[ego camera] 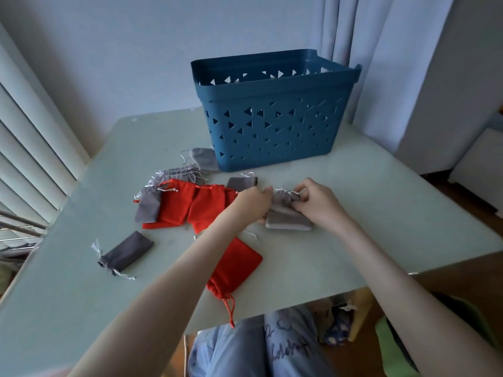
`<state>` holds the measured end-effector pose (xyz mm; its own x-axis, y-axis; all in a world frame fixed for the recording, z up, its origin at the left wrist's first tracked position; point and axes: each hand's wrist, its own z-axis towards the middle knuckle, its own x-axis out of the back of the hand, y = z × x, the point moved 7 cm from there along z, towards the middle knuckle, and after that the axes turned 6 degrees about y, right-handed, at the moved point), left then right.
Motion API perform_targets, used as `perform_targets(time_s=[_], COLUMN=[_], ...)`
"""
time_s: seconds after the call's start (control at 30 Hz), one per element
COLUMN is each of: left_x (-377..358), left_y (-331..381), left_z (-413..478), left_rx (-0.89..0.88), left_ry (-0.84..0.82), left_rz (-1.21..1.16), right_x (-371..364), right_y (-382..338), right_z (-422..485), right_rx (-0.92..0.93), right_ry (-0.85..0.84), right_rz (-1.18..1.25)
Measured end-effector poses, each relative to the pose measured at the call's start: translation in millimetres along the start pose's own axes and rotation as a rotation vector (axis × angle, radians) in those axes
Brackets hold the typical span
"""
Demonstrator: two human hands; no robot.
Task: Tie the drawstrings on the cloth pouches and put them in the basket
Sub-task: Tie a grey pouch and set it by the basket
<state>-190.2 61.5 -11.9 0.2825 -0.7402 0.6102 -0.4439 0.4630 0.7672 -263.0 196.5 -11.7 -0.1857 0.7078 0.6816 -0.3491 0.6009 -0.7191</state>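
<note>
**Grey pouch: mouth end toward basket**

I log the grey pouch (pixel 288 220) flat on the table (pixel 381 213), long axis pointing away, gathered mouth nearest the basket (pixel 272 126). Left hand (pixel 254 204) holds its left edge. Right hand (pixel 318 202) pinches the drawstrings (pixel 284 192).

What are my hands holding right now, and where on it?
The left hand and right hand pinch the grey pouch at its gathered drawstring top.
</note>
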Motion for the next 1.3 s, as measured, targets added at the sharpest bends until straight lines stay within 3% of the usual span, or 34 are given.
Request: perform_targets(time_s=[0.13, 0.2, 0.3, 0.43, 0.63, 0.93, 1.1, 1.3], left_x=[2, 21, 54, 97, 163, 206, 206, 212], left_y=[4, 4, -3, -25, -81, -146, -151, -140], left_z=[3, 2, 6, 9, 4, 11, 12, 7], left_rx=[-0.043, -0.128, -0.194, -0.193, -0.161, 0.092, 0.091, 0.053], left_ry=[0.011, 0.128, 0.291, 0.439, 0.644, 0.563, 0.492, 0.522], left_rz=[0.079, 0.231, 0.338, 0.408, 0.418, 0.259, 0.201, 0.271], right_x=[-1, 4, 0, -27, -81, -151, -165, -176], right_y=[-11, -25, -56, -92, -128, -182, -181, -184], right_z=[11, 10, 3, 4, 18, 22, 42, 50], right_rx=[0.043, 0.101, 0.237, 0.359, 0.378, 0.464, 0.353, 0.437], right_ry=[0.104, 0.189, 0.239, 0.146, -0.054, -0.196, -0.22, -0.163], right_rz=[-0.201, -0.274, -0.186, -0.099, 0.017, 0.065, -0.073, -0.132])
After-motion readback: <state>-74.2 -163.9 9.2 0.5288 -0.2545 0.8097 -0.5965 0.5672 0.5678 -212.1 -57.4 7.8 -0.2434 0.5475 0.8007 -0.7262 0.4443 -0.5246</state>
